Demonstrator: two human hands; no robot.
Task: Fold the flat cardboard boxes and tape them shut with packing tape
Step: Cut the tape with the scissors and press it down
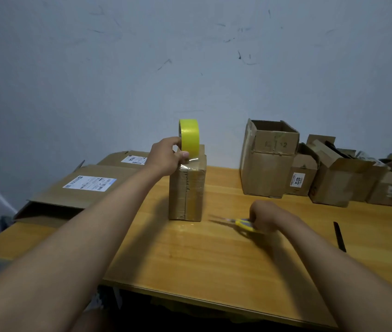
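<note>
A small closed cardboard box (187,190) stands upright in the middle of the wooden table (214,255), with clear tape running down its front and over its top. My left hand (166,156) grips a yellow roll of packing tape (189,137) held on edge above the box's top, a short strip of tape stretching from the roll down to the box. My right hand (263,218) rests low on the table to the right of the box and grips yellow-handled scissors (238,224), blades pointing left and blurred.
Two flattened boxes with white labels (80,188) lie at the table's left edge. Several open cardboard boxes (271,159) stand along the back right by the wall. A thin black object (339,236) lies at the right.
</note>
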